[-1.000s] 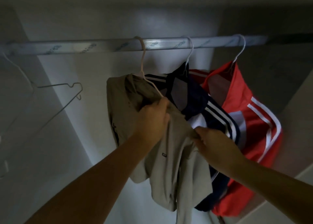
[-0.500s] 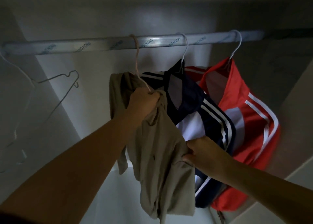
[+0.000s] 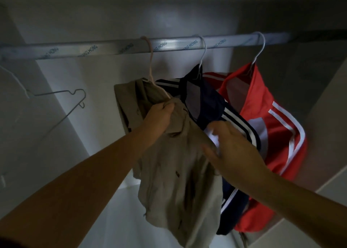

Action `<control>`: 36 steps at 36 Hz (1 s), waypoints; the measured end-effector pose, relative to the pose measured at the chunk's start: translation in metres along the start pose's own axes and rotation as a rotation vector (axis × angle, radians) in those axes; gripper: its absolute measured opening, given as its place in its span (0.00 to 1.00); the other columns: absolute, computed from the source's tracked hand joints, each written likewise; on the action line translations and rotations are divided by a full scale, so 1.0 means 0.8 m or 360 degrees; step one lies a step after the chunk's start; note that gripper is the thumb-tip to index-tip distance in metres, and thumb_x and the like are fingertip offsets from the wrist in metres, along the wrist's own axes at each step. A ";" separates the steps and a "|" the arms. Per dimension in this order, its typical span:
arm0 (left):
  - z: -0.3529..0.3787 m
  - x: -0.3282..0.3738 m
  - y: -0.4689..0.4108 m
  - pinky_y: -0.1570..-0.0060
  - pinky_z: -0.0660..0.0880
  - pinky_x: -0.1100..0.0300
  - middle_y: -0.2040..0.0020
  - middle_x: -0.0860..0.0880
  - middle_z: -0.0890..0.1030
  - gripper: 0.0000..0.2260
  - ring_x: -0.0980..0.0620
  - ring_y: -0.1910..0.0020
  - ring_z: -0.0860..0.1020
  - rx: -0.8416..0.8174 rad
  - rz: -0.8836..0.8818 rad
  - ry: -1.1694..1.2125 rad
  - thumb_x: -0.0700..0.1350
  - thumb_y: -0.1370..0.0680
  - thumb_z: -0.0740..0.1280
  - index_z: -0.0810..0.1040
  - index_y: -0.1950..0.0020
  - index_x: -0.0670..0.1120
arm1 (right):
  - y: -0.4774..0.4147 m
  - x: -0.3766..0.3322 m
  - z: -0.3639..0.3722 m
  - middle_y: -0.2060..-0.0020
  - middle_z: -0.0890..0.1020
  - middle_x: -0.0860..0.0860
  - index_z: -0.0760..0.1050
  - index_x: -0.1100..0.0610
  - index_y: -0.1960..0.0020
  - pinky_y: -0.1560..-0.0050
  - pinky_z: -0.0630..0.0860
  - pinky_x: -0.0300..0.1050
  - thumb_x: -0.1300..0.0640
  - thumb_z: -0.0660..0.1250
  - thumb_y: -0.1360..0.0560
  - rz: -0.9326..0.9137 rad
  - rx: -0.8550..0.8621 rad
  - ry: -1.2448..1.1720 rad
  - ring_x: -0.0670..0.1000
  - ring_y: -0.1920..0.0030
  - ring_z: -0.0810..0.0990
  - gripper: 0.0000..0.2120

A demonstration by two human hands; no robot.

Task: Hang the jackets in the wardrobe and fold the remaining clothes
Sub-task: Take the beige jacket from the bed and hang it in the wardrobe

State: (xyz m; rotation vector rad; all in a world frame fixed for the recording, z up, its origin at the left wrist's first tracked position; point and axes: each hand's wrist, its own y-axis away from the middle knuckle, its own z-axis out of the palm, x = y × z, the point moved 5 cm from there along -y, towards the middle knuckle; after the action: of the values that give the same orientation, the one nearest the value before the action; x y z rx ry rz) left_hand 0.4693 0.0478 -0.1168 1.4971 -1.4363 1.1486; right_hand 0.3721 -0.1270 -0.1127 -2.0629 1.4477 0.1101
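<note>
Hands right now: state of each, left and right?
Left hand: closed, gripping the beige jacket near its collar.
Right hand: open, fingers spread against the beige jacket's edge, not gripping.

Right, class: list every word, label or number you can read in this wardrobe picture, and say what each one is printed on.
"NG HONG", repeated along the hanging rail, printed in blue on its film wrap; the letters before it are too faint to read.
Small dark mark on the beige jacket: too small and dim to read.
Navy jacket and red jacket: white stripes only, no readable text.
</note>
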 end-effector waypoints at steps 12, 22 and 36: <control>-0.055 -0.062 0.034 0.71 0.61 0.64 0.74 0.53 0.66 0.17 0.59 0.74 0.66 -0.0053 0.0560 -0.0923 0.43 0.20 0.62 0.64 0.68 0.53 | -0.022 0.015 0.041 0.54 0.80 0.52 0.72 0.52 0.42 0.62 0.64 0.42 0.49 0.49 0.17 0.0008 -0.0249 0.0558 0.54 0.55 0.79 0.15; -0.059 -0.045 0.019 0.57 0.71 0.59 0.58 0.50 0.75 0.11 0.51 0.58 0.74 -0.0128 0.0327 -0.0707 0.37 0.21 0.58 0.73 0.40 0.43 | -0.019 -0.013 0.052 0.63 0.76 0.48 0.71 0.54 0.40 0.70 0.61 0.38 0.50 0.50 0.17 0.0021 -0.0533 0.0215 0.47 0.66 0.70 0.14; -0.026 -0.015 0.024 0.56 0.73 0.66 0.60 0.52 0.80 0.07 0.57 0.59 0.78 -0.0179 0.0436 -0.0274 0.44 0.20 0.62 0.78 0.54 0.51 | -0.016 -0.007 0.069 0.71 0.72 0.49 0.72 0.59 0.55 0.68 0.64 0.35 0.52 0.53 0.17 0.0264 -0.0572 -0.0300 0.46 0.69 0.71 0.15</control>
State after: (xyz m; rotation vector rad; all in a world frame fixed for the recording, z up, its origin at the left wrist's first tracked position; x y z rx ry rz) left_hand 0.4482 0.0700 -0.1229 1.3784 -1.8377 1.0971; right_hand 0.3961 -0.0907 -0.1494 -2.1333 1.5651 0.6571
